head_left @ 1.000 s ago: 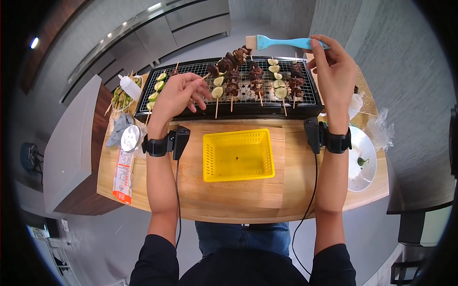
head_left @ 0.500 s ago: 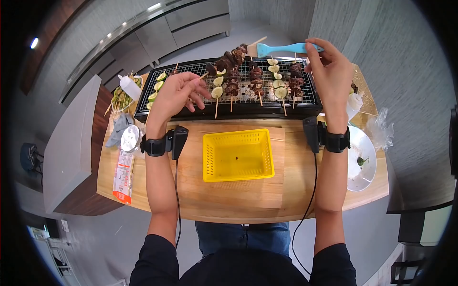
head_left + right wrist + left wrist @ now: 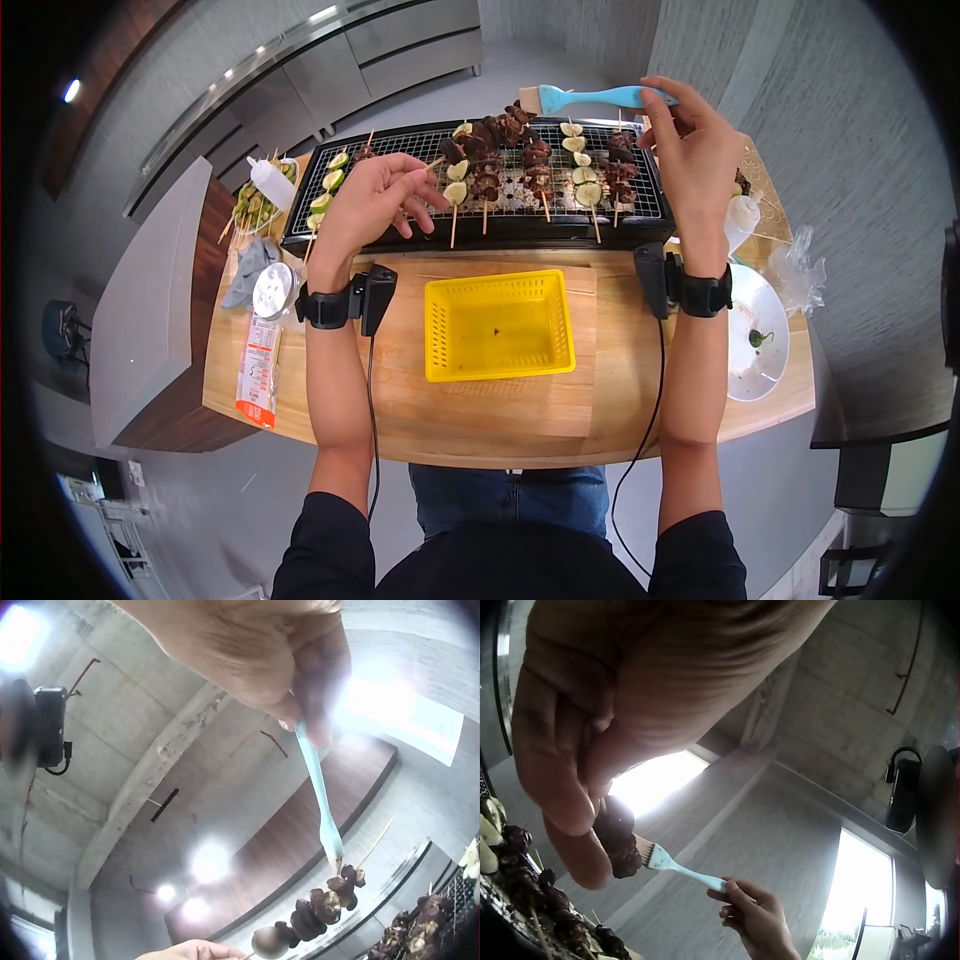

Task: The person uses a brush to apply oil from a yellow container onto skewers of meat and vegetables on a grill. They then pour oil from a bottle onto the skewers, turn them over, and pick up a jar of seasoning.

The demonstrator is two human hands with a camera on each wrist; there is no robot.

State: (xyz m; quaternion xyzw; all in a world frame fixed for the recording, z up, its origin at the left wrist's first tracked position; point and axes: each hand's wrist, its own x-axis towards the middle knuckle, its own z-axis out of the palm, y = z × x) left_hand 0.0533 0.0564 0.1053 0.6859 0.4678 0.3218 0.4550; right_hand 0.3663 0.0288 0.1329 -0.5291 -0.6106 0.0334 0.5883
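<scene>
1. Left hand (image 3: 380,200): thumb and fingers pinch the near end of a thin wooden skewer of dark brown meat chunks (image 3: 511,125). The skewer slants up from the fingertips, away to the right, above the grill.
2. Right hand (image 3: 693,150): thumb and fingers grasp the end of a light blue brush with pale bristles (image 3: 605,97). The brush points leftward from this hand; the right wrist view shows its bristles against the meat near the skewer's far end.
3. Below and between both hands: a long black rectangular grill with a wire mesh top (image 3: 560,235). More dark meat skewers (image 3: 537,165) lie on the mesh, with skewers of pale, green-rimmed round slices (image 3: 588,193) among them.
4. Left of the left hand: a white plastic squeeze bottle (image 3: 272,185).
5. Bodyward of the left hand: a crumpled grey cloth (image 3: 240,287) and a white-and-orange printed packet (image 3: 258,375).
6. Bodyward of both hands, midway between the forearms: a yellow plastic basket with slotted sides (image 3: 500,376).
7. Bodyward and right of the right hand: a round white dish (image 3: 765,375) holding a small green pepper (image 3: 760,338); crumpled clear plastic (image 3: 803,270) lies beside the dish.
</scene>
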